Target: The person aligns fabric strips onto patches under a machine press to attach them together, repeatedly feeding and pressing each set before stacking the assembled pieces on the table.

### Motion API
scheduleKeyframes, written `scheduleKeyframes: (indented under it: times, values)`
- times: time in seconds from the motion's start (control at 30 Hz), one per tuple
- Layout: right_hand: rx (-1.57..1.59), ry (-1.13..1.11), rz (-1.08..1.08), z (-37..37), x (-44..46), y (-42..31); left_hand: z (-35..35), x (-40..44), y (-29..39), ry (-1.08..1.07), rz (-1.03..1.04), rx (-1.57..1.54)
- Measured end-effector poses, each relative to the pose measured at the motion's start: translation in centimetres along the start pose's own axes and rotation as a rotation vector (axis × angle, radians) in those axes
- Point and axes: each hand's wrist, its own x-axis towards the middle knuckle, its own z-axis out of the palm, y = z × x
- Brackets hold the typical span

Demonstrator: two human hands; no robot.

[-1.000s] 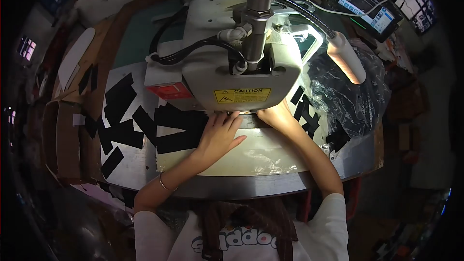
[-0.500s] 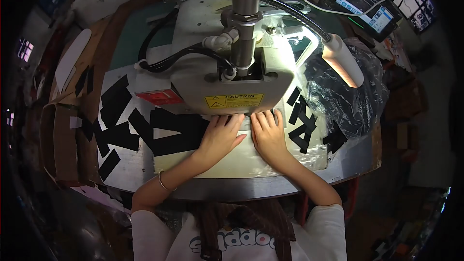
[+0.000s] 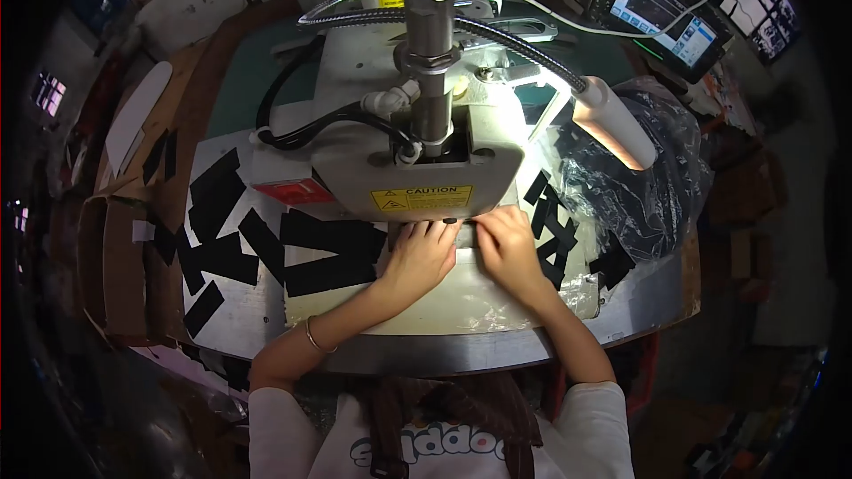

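Observation:
Both hands are at the front lower edge of a sewing machine head (image 3: 417,179) with a caution label. My left hand (image 3: 421,257) lies palm down, fingers together, its fingertips by a small dark piece (image 3: 450,221) under the machine's edge. Close to its right, my right hand (image 3: 510,248) has curled fingers pinched near the same edge; what they hold is too small to make out. Black fabric strips (image 3: 328,275) lie left of my left hand on the pale work plate (image 3: 426,312). Smaller black strips (image 3: 555,239) are beside my right hand.
More black pieces (image 3: 217,257) lie at the left of the metal table (image 3: 444,350). A lit lamp (image 3: 614,124) hangs at the right above a clear plastic bag (image 3: 639,177). A control screen (image 3: 664,18) stands at the back right. A cardboard box (image 3: 124,266) is at the left.
My right hand came out from beside the machine head, lay with fingers extended near my left hand, and is now curled. The view has shifted slightly.

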Motion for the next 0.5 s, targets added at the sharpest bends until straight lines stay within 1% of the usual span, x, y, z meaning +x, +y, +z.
scheduleKeyframes:
  times: [0.07,0.17,0.2,0.3,0.37,0.5]
  values:
    - [-0.073,0.111,0.013,-1.2,0.5,0.3,0.1,0.0,-0.3,0.026,0.021,-0.031]
    - [-0.178,0.151,0.076,-2.3,1.0,1.0,0.0,-0.1,-0.5,0.061,0.027,-0.046]
    - [-0.212,0.122,0.113,-2.5,1.0,1.2,-0.1,-0.1,-0.5,0.073,0.027,-0.046]
    - [-0.336,0.031,0.164,-2.8,0.5,1.7,-0.6,-0.5,-0.8,0.01,-0.046,-0.037]
    - [-0.382,-0.009,0.185,-3.0,0.5,1.5,-0.7,-0.9,-1.4,0.042,-0.038,-0.027]
    - [-0.339,-0.064,0.181,-2.5,0.5,1.6,-1.6,-1.9,-2.3,0.043,-0.051,-0.017]
